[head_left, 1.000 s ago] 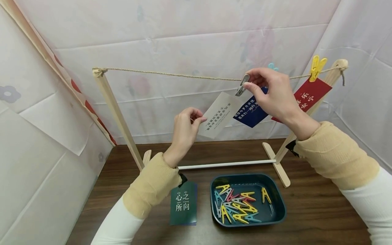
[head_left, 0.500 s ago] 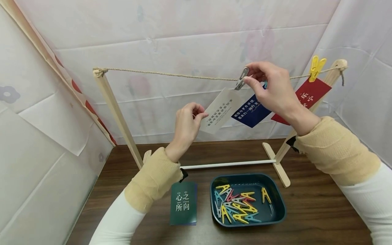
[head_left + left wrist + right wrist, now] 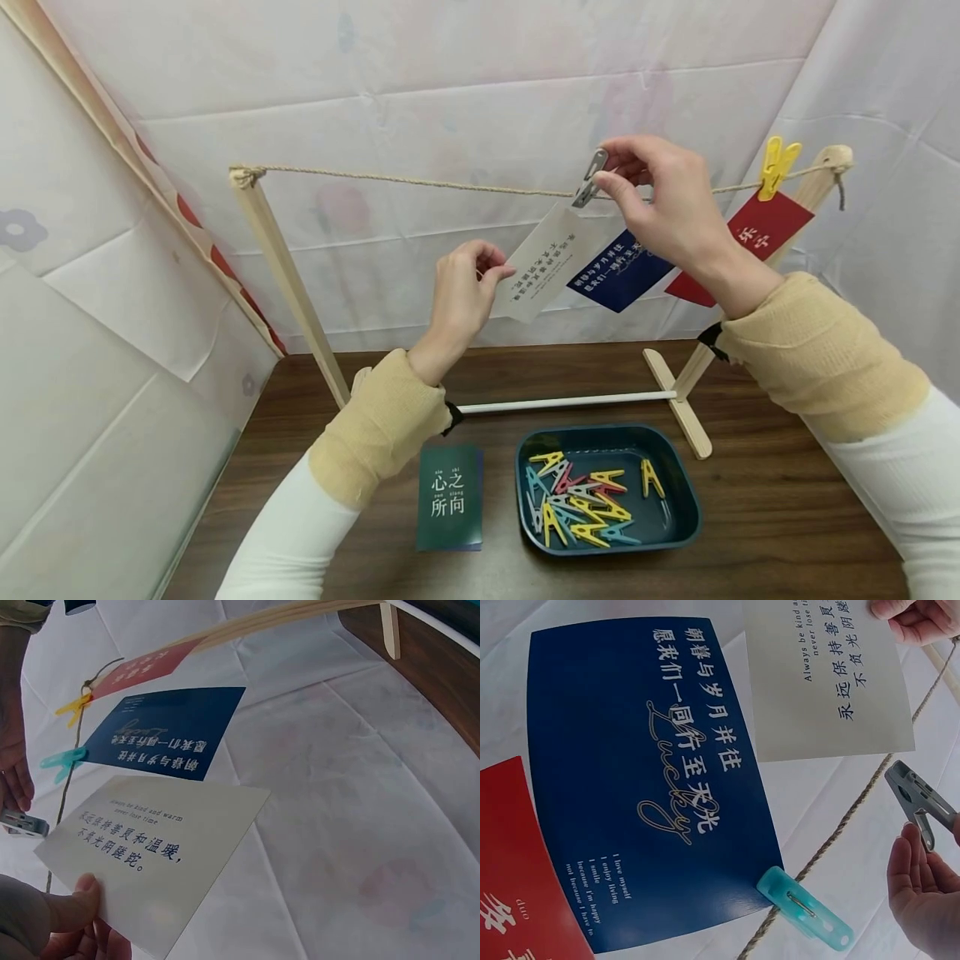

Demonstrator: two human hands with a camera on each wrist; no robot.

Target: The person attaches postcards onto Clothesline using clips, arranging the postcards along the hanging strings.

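**White card raised to the twine**

The left hand [image 3: 459, 287] pinches the lower left corner of the white card [image 3: 546, 262] between thumb and fingers; its long axis slants up to the right toward the twine [image 3: 420, 182]. There the right hand [image 3: 663, 208] pinches a grey clothespin [image 3: 588, 178], beside the blue card [image 3: 618, 271]

A dark blue card [image 3: 618, 272] hangs from the string [image 3: 420, 182] by a teal peg [image 3: 804, 908], and a red card [image 3: 750, 242] by a yellow peg [image 3: 776, 164]. On the worktop [image 3: 787, 508] a dark tray [image 3: 678, 483] holds coloured pegs [image 3: 581, 500], with a green card [image 3: 450, 497] just beside it.
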